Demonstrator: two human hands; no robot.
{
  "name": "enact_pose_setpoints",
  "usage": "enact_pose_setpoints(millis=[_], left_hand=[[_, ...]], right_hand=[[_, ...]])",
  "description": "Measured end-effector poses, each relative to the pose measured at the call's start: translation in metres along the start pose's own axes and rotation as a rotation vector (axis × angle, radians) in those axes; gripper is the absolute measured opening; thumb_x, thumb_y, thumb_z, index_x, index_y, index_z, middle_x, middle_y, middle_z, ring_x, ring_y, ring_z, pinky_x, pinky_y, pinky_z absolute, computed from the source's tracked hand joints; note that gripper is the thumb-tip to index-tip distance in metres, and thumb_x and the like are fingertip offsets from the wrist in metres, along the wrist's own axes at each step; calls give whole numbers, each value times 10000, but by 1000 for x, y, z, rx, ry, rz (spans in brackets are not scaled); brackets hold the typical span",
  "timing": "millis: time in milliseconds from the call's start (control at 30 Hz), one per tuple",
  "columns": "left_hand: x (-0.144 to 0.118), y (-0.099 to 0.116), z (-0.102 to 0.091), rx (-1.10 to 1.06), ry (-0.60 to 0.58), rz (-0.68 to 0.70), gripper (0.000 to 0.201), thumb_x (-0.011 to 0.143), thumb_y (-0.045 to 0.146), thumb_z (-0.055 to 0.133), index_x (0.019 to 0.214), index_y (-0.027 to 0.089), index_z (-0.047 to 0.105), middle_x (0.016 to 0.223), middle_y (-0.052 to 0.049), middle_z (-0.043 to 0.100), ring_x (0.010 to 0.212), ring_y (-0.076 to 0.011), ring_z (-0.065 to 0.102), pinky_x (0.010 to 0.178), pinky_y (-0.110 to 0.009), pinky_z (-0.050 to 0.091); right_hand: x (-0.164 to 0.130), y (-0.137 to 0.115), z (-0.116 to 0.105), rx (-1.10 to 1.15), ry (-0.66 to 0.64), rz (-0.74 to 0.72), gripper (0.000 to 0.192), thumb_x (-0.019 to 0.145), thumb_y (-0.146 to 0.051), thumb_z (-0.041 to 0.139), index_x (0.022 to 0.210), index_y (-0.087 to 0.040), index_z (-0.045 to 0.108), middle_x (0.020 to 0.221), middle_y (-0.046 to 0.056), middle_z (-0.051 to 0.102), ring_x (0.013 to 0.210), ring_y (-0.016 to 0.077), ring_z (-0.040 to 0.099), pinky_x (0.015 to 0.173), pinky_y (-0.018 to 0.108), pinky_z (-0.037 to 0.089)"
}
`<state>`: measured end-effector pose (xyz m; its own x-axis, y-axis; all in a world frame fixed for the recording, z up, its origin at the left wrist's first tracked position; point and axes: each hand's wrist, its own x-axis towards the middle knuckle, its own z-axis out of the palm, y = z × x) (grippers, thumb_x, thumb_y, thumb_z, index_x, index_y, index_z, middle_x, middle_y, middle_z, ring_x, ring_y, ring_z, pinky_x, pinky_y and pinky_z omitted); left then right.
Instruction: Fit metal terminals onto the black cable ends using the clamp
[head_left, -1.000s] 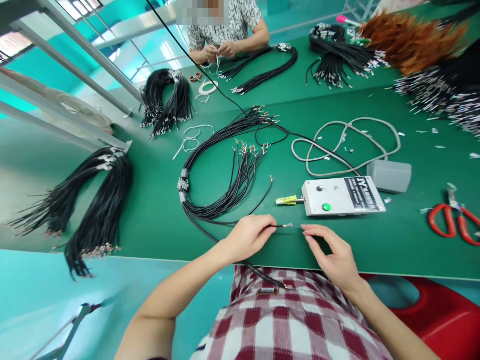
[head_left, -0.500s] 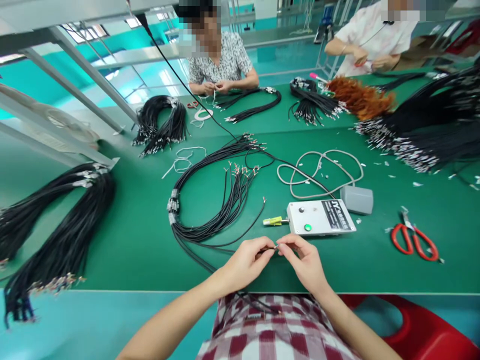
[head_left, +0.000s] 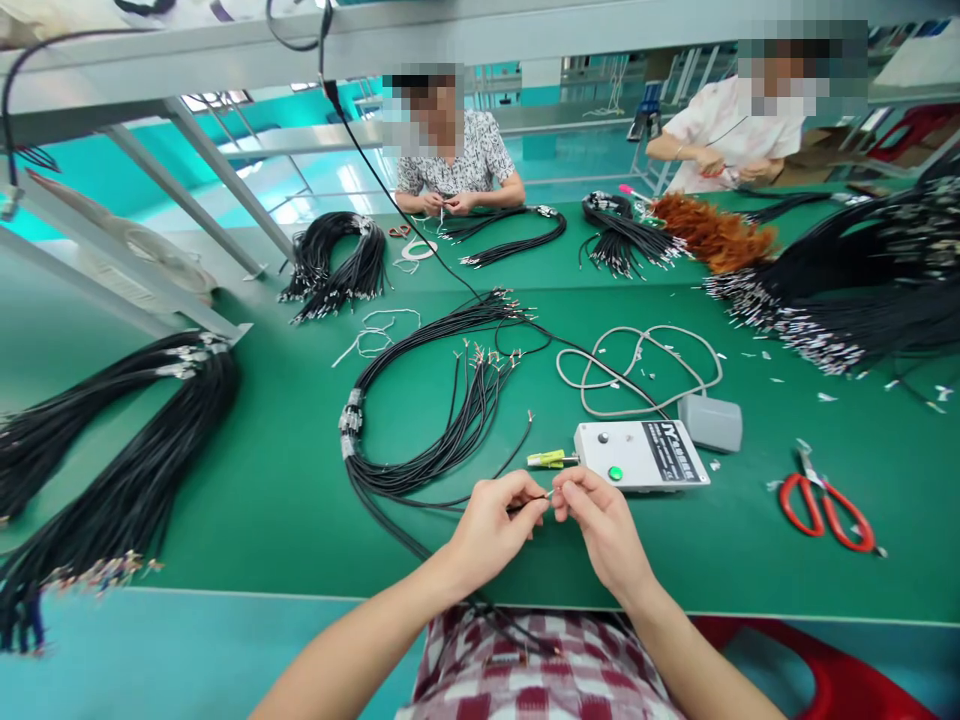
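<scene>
Over the near edge of the green desk point(head_left: 262, 520), the left hand point(head_left: 491, 530) and right hand point(head_left: 604, 525) meet, both grips pinched together on the bare tip of a thin black wire point(head_left: 534, 500). The wire looks light and limp, likely to flop unless held close to its end, and its small metal tip seems easily bent. A white tester box point(head_left: 641, 455) sits just beyond; red scissors point(head_left: 825, 510) lie well to the right

Thin black insulated wire with a bare metal tip point(head_left: 541, 497), pinched between both hands' fingertips, tip pointing toward 3 o'clock, raised just above the green table's near edge
</scene>
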<state>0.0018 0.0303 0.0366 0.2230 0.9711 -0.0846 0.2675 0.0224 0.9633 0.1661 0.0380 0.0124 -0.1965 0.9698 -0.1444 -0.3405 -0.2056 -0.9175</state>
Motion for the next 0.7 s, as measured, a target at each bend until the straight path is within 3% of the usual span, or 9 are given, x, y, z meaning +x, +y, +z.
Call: enact_pose_setpoints(millis=[300, 500, 700], left_hand=[[-1, 1, 1, -60, 74, 38, 142, 882, 263, 621, 793, 152, 628, 659, -12, 661, 559, -111, 607, 523, -207, 517], [0, -3, 2, -53, 90, 54, 124, 885, 237, 620, 799, 151, 643, 683, -12, 665, 592, -112, 617, 540, -206, 516], [-1, -7, 4, -65, 92, 67, 137, 901, 235, 609, 796, 147, 618, 678, -8, 637, 580, -101, 589, 535, -199, 479]], right_hand=[[-4, 5, 4, 68, -2, 53, 242, 780, -422, 795, 836, -206, 703, 683, -29, 615, 612, 88, 524, 626, 239, 414], [-3, 7, 3, 42, 15, 7, 282, 814, -494, 746, 870, -217, 735, 702, -14, 631, 632, 101, 542, 643, 249, 439], [1, 12, 7, -16, 37, -6, 225, 758, -417, 811, 808, -217, 721, 745, -16, 651, 609, 93, 528, 629, 247, 462]])
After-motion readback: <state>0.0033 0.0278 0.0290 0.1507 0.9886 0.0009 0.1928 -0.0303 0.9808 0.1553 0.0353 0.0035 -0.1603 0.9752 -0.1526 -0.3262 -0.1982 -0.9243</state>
